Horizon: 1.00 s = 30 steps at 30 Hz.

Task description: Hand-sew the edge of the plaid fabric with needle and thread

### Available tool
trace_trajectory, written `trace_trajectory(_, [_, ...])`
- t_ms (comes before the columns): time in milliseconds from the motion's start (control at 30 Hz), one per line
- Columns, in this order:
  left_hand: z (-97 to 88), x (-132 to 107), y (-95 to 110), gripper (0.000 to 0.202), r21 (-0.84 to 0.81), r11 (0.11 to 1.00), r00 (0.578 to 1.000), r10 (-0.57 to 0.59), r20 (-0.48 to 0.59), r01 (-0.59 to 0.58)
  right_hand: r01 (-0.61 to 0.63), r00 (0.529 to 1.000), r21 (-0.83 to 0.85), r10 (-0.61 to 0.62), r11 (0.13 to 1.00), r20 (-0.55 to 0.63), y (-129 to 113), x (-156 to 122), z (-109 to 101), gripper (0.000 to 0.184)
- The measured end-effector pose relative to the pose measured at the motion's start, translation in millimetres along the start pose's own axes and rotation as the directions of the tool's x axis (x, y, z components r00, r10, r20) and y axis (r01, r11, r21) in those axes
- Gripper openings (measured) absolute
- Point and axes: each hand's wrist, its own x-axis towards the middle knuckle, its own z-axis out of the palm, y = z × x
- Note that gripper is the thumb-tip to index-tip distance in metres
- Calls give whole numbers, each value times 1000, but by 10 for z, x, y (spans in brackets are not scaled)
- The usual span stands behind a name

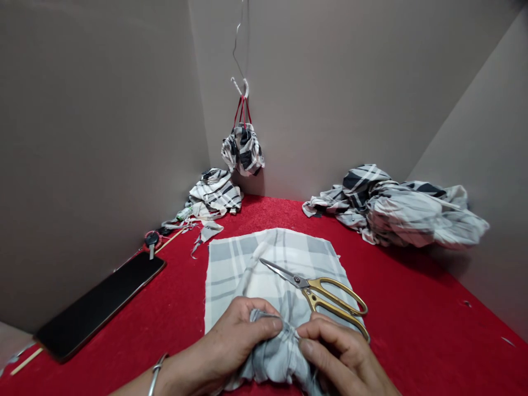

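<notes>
A grey and white plaid cloth (276, 258) lies flat on the red table surface (412, 308). Its near end is bunched into a gathered bundle (274, 355) at the bottom centre. My left hand (237, 335) pinches this bundle from the left with thumb and fingers closed. My right hand (338, 355) pinches it from the right, fingers closed on the gathered fabric. Gold-handled scissors (317, 291) rest on the cloth just beyond my hands, blades pointing to the far left. A metal bangle (155, 371) sits on my left wrist.
A dark phone (99, 305) lies at the left. Plaid fabric scraps (214, 195) pile in the far corner, and a larger heap (396, 206) lies at the right. A plaid bundle (243, 151) hangs from a wire hook by red cord. Cardboard walls enclose the table.
</notes>
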Motion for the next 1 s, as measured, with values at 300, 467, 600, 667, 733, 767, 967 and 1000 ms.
trace_trajectory(300, [-31, -8, 51, 23, 100, 995, 999, -13, 30, 10, -128, 991, 192, 121, 973, 50, -19, 14, -30, 30])
trace_trajectory(467, [-34, 5, 39, 25, -44, 999, 996, -26, 82, 30, -175, 984, 336, 149, 926, 99, 36, 20, -20, 32])
trace_trajectory(600, [-46, 18, 20, 29, -111, 993, 995, -23, 94, 34, -187, 981, 382, 154, 905, 116, 31, 14, 2, 34])
trace_trajectory(667, [-49, 24, 1, 31, -137, 990, 994, -20, 105, 34, -189, 981, 389, 154, 901, 121, 20, 14, 13, 35])
trace_trajectory(733, [-45, 30, -25, 33, -159, 986, 993, -31, 110, 48, -189, 981, 408, 149, 893, 127, 26, 15, 35, 36])
trace_trajectory(767, [-40, 32, -38, 33, -161, 986, 993, -33, 117, 52, -188, 981, 430, 144, 883, 134, 38, 14, 51, 36])
trace_trajectory(967, [-10, 42, -67, 29, -184, 982, 986, -18, 168, 50, -215, 975, 608, 205, 764, 87, 119, 19, 129, 35])
trace_trajectory(1000, [-12, 42, -61, 27, -206, 977, 986, -21, 163, 55, -216, 974, 630, 207, 746, 89, 113, 23, 120, 34])
